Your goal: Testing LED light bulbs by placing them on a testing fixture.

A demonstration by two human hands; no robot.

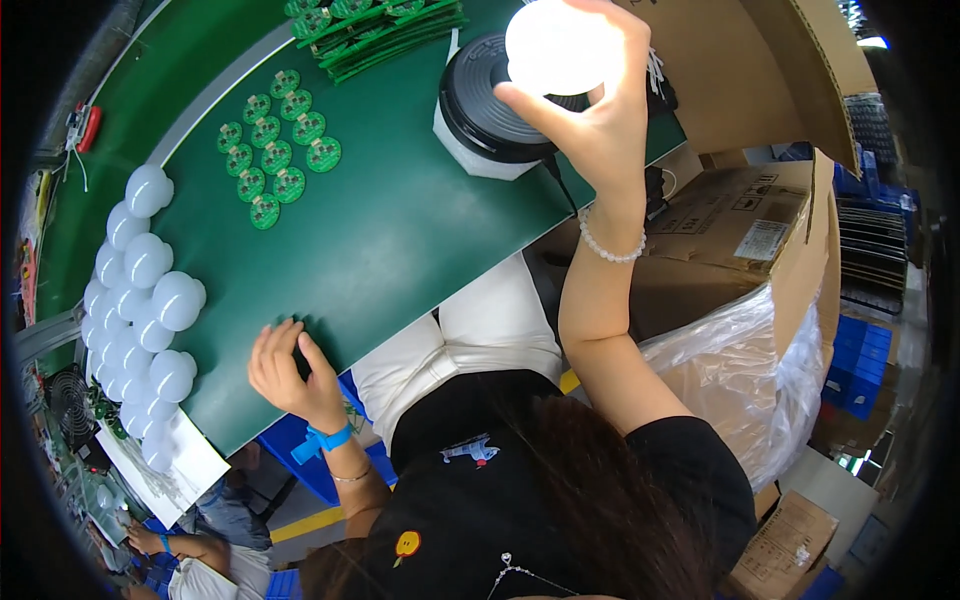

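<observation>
My right hand (pixel 612 130) is raised at the upper right, its thumb and fingers wrapped round a brightly glowing light bulb (pixel 560 50). The glare hides the bulb's details. Just behind and below it sits a black round device (pixel 485 95) on a pale base, with a dark cable. At the near edge of the green tabletop (pixel 390 250), my left hand (pixel 292 372) rests with nothing in it, fingers lightly bent and thumb apart. Farther off lie several small round green circuit boards (pixel 276 156). White bulb globes (pixel 178 300) are clustered along the table's left side.
Stacked green board panels (pixel 385 38) lie at the far edge. To my right stand open cardboard boxes (pixel 725 215), one with a clear plastic liner (pixel 745 370). Another person's arm (pixel 195 548) shows at the lower left. Blue bins (pixel 858 365) stand at the far right.
</observation>
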